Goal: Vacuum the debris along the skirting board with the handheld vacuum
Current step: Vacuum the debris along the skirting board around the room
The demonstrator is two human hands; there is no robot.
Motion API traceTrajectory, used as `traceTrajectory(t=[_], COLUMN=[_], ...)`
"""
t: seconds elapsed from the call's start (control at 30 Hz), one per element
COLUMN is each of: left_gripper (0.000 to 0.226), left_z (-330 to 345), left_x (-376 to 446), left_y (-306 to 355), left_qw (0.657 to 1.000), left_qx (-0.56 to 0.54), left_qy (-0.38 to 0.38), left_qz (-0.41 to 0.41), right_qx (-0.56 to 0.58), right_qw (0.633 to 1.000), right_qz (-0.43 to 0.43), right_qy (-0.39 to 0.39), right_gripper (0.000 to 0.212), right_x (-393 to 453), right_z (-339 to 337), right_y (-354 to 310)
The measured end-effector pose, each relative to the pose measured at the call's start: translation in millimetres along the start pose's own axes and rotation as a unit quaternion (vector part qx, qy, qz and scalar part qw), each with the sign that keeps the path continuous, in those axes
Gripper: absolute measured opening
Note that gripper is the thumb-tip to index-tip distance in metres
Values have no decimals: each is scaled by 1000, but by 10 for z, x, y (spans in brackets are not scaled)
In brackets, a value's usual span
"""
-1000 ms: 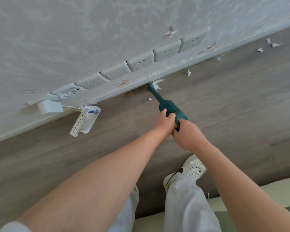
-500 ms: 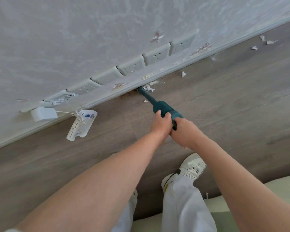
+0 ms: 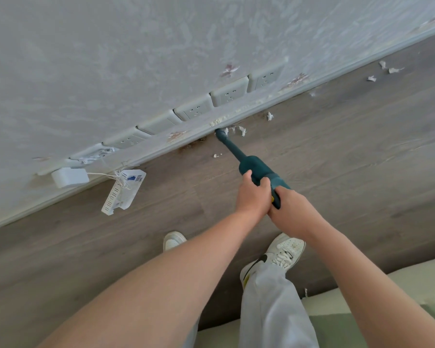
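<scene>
Both hands, the left hand [image 3: 252, 194] and right hand [image 3: 290, 209], are gripping the handheld vacuum [image 3: 255, 169] at frame center, its nozzle touching the skirting board [image 3: 161, 151] beside white debris [image 3: 241, 130] on the floor [image 3: 337, 151].

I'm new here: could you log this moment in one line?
hands: left hand, right hand grip handheld vacuum | nozzle: at skirting board | debris: remains
</scene>
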State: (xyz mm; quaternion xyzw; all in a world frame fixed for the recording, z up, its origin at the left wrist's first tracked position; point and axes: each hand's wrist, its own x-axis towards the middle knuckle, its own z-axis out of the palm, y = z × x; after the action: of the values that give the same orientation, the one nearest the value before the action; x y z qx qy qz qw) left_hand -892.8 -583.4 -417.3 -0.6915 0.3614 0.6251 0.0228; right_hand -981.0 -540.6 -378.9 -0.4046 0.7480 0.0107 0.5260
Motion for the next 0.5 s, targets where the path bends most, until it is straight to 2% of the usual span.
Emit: traceTrajectory(t=[0.13,0.3,0.4,0.5], left_gripper=[75,71,64,71], left_z=[-166,-330,-319,-202], left_x=[-191,-235,-231,-188], left_y=[-3,128,226,305], left_qw=[999,998,1000,1000], left_qx=[-21,-14,1,2], left_qy=[44,53,24,-20], left_qz=[8,15,13,6], right_qx=[-7,-6,-23,-26], right_qw=[999,998,999,999], right_qz=[-44,-59,-48,-28], right_qy=[-14,-14,-10,15], right_gripper=[29,28,29,29], right_x=[-182,-196,-176,-170], right_z=[-77,-174,-224,-258], right_y=[-191,-352,-349,-241])
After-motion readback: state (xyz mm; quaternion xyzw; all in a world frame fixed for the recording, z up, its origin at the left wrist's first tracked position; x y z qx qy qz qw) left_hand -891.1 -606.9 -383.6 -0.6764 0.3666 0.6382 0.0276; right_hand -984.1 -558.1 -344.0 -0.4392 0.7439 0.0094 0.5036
